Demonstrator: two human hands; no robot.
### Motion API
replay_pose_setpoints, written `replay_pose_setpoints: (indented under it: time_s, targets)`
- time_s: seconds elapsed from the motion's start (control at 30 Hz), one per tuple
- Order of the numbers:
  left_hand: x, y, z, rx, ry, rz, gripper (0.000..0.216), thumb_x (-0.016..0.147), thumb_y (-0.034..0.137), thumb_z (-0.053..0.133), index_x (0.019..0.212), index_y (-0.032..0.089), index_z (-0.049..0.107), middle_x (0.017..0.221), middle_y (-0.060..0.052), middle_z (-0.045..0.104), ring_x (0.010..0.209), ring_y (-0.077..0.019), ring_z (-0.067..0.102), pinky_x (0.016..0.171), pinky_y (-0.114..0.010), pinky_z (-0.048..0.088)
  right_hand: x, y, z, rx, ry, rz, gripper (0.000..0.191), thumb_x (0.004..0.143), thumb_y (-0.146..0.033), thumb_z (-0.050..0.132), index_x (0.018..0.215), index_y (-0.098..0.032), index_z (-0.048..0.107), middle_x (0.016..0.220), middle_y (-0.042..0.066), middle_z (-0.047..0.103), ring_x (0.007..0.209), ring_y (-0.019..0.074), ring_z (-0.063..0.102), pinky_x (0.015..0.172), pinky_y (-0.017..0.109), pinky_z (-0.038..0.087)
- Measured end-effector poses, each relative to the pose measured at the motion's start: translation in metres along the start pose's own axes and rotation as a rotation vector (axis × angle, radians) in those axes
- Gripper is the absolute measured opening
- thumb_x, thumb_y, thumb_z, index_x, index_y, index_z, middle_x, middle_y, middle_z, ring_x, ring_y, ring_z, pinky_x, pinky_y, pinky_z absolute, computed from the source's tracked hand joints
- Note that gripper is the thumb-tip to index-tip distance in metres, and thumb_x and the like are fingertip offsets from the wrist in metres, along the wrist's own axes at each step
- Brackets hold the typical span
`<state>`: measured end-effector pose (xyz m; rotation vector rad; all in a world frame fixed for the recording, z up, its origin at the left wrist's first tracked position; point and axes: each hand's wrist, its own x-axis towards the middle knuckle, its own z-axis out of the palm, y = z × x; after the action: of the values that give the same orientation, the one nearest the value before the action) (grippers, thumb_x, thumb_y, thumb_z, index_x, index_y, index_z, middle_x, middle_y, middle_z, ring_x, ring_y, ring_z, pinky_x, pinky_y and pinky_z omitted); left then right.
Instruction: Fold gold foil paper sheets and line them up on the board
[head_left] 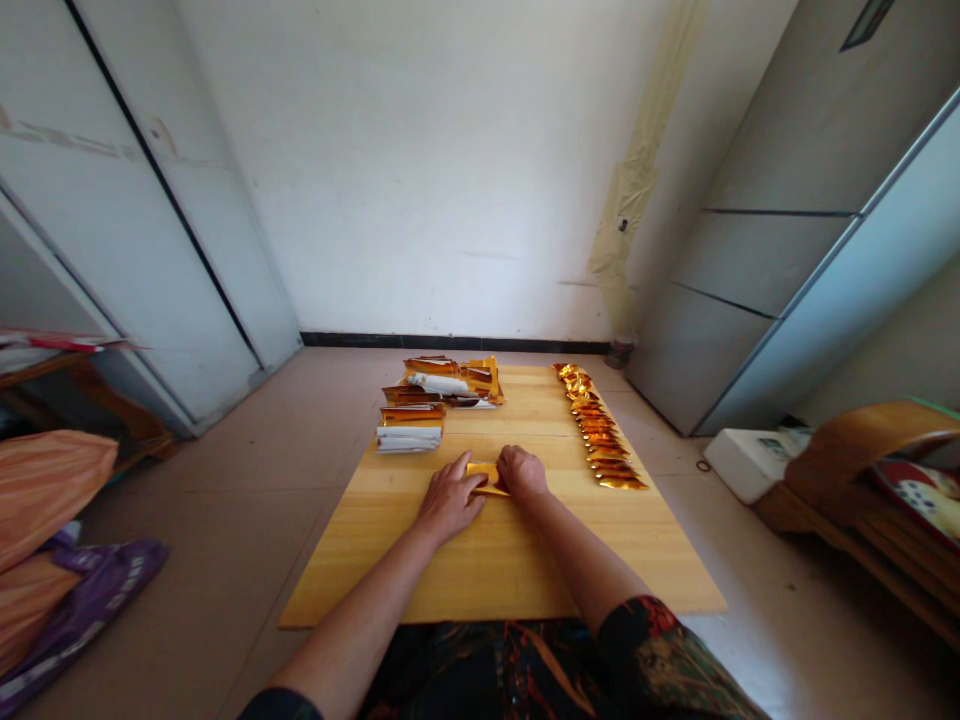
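Observation:
A small gold foil sheet (485,479) lies on the wooden board (495,570), pinched between both hands. My left hand (448,497) presses its left edge with the fingers bent over it. My right hand (521,472) is closed on its right side. Most of the sheet is hidden by the hands. A row of several folded gold foil pieces (600,433) runs along the board's right edge. Stacks of gold foil paper (411,427) sit at the far left of the board, with more (454,381) behind them.
The board lies on a tiled floor before a white wall. A grey cabinet (787,230) stands at right, with a wooden chair (862,470) and a white box (750,460) near it. Orange and purple bags (52,560) sit at left.

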<state>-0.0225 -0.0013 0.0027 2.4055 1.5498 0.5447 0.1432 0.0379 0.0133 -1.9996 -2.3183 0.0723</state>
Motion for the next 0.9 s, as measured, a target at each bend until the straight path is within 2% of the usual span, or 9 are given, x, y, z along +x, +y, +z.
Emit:
replay_pose_setpoints:
  time_s: [0.53,0.9]
  targets:
    - [0.0011,0.0024,-0.0008,0.035,-0.030,-0.010,0.038,0.078,0.029,0.057,0.116,0.030,0.060,0.146,-0.005,0.036,0.123,-0.0278,0.043,0.101,-0.044,0.035,-0.0007,-0.0004,-0.0017,-0.024,-0.027,-0.020,0.032,0.073,-0.025,0.071,0.099,-0.014,0.057,0.096,0.011,0.065,0.084,0.0197,0.066,0.067,0.023,0.047]
    - [0.0006,0.0033,-0.0008,0.063,-0.033,-0.002,0.038,0.078,0.028,0.055,0.116,0.029,0.059,0.147,-0.005,0.034,0.123,-0.0286,0.042,0.101,-0.044,0.034,-0.0018,-0.0025,-0.0025,-0.020,-0.021,-0.008,0.027,0.076,-0.024,0.067,0.099,-0.014,0.056,0.095,0.011,0.064,0.084,0.0205,0.066,0.066,0.024,0.047]
